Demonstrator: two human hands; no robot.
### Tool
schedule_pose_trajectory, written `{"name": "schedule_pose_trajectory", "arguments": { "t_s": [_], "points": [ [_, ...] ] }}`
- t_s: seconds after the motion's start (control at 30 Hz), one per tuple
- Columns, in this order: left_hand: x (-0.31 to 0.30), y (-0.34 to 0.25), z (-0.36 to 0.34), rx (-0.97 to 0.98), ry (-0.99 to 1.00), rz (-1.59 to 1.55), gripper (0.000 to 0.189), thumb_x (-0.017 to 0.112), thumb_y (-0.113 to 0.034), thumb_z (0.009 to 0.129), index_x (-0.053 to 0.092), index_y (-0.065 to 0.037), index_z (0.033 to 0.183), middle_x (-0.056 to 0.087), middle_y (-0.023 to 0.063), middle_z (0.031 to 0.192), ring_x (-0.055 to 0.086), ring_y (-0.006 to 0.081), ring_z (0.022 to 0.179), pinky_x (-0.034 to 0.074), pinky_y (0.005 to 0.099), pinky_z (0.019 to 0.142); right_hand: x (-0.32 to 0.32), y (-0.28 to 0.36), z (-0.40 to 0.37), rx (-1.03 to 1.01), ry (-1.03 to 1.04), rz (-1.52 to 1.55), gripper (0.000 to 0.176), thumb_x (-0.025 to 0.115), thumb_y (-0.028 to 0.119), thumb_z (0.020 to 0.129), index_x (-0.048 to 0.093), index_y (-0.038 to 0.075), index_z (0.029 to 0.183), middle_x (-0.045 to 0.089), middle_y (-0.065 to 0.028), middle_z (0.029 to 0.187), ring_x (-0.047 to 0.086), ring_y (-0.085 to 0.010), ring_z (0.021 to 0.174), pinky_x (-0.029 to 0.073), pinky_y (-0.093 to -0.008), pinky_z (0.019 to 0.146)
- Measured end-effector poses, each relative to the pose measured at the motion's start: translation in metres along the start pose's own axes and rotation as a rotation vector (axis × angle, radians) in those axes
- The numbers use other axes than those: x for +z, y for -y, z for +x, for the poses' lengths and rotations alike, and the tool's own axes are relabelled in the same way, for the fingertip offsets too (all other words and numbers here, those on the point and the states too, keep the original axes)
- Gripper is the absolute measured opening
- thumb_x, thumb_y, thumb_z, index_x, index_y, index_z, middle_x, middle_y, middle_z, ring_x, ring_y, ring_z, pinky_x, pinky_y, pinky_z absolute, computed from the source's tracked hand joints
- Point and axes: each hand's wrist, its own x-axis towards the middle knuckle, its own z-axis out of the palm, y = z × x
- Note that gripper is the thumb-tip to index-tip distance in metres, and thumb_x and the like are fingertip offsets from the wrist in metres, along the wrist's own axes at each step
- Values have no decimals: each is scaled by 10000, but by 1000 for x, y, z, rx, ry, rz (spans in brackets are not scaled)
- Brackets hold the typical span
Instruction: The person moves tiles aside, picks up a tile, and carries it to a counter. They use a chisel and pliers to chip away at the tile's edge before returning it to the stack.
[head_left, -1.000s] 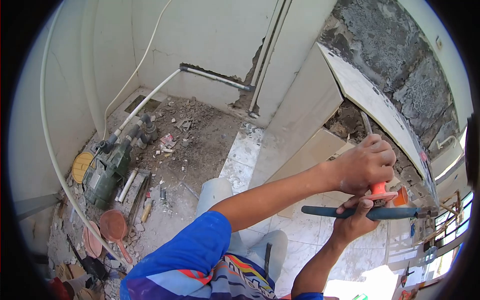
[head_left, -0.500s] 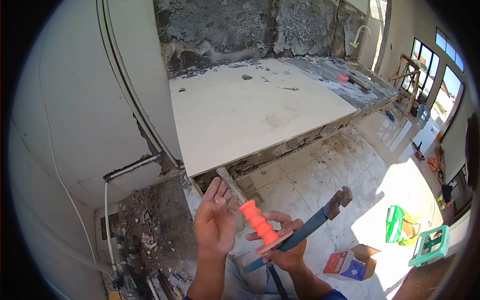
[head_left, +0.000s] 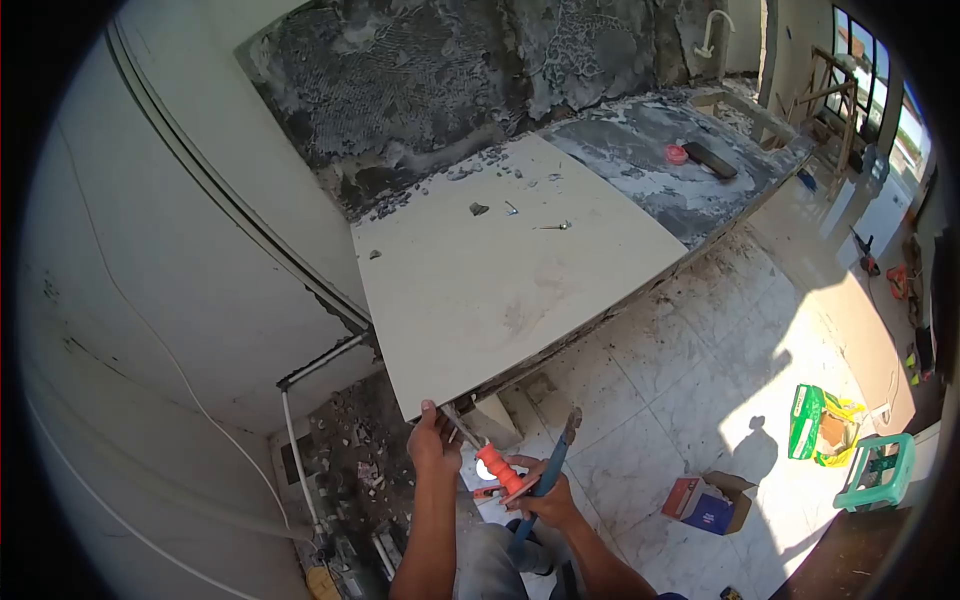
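My left hand [head_left: 433,443] is at the near left corner of a large cream tile [head_left: 490,310], its thumb at the edge and its fingers curled below; it appears to grip the corner. My right hand [head_left: 555,503] holds two tools together. One is a chisel with a ribbed orange hand guard [head_left: 497,468], its steel shaft pointing up toward the tile's edge. The other is a hammer with a blue handle [head_left: 549,470], its head [head_left: 573,424] pointing up and away from me.
Mortar crumbs and a small stone [head_left: 478,209] lie on the tile. Behind it, a pink container [head_left: 676,154] and a dark float [head_left: 710,160] rest on grey mortar. On the floor are a cardboard box [head_left: 708,503], a green bag [head_left: 808,422], a green stool [head_left: 878,474] and rubble [head_left: 355,450].
My left hand has moved from open beside the corner onto the tile's edge. The right hand has lowered with the chisel and hammer, and the hammer stands more upright. The view has shifted.
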Motion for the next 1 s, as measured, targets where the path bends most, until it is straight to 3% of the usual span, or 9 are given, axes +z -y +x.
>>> {"name": "schedule_pose_trajectory", "arguments": {
  "t_s": [0.13,0.23,0.33,0.37,0.43,0.57,0.77,0.93,1.0],
  "points": [
    [1,-6,2,-35,-53,26,485,643,-368,949,500,-66,1301,510,105,1319,451,281,1242,310,488,1084,-6,4,-1,107,-33,-35,436,751,-133,696,579,-34,1084,636,-198,1208,707,-168,729,477,-228,449],
    [3,-10,5,-59,-103,9,371,668,-324,939,554,-96,1209,540,78,1187,481,258,1129,368,464,1024,-12,3,5,177,-26,-46,484,739,-140,696,583,-41,1143,680,-182,1104,680,-151,667,462,-229,443],
    [-6,-11,17,-62,-137,32,373,712,-311,906,573,-75,1160,553,97,1175,505,250,1099,409,478,957,-5,15,-4,154,-40,-38,550,731,-130,708,576,-44,1229,714,-156,976,634,-122,603,444,-223,442],
    [-8,-12,21,-77,-125,4,230,707,-269,913,609,-98,1033,596,56,964,566,211,909,475,398,815,2,31,-5,178,-39,-34,566,730,-124,714,570,-43,1250,717,-150,955,620,-116,589,439,-221,442],
    [-8,-12,29,-70,-154,14,163,705,-235,913,616,-110,966,596,26,851,565,181,779,477,351,704,13,55,-3,221,-26,-24,625,725,-97,736,534,-40,1328,717,-118,853,579,-92,549,420,-211,444],
    [-6,-9,28,-61,-157,-111,104,708,-179,907,622,-122,919,582,-6,729,542,145,628,459,291,569,23,83,2,206,1,-120,602,730,-92,735,538,-60,1305,704,-106,839,555,-84,522,419,-208,444],
    [1,-7,17,-71,-195,-182,89,699,-155,910,625,-106,910,586,4,747,548,134,665,451,284,578,11,100,12,257,-16,-239,443,724,-103,718,567,-91,1131,706,-195,954,607,-124,591,432,-221,448],
    [-9,2,14,-87,-128,-239,92,656,-142,940,611,-79,892,584,16,751,550,127,685,452,271,591,-67,107,7,412,-7,-100,437,714,-138,689,569,-77,1096,705,-201,832,609,-164,556,444,-241,445],
    [-11,2,8,-94,-101,-223,115,656,-170,944,623,-67,904,578,38,801,551,152,751,493,286,699,-67,159,-2,454,-105,-202,228,753,-99,693,655,-36,889,700,-161,912,593,-137,552,439,-270,461]
  ]
}}
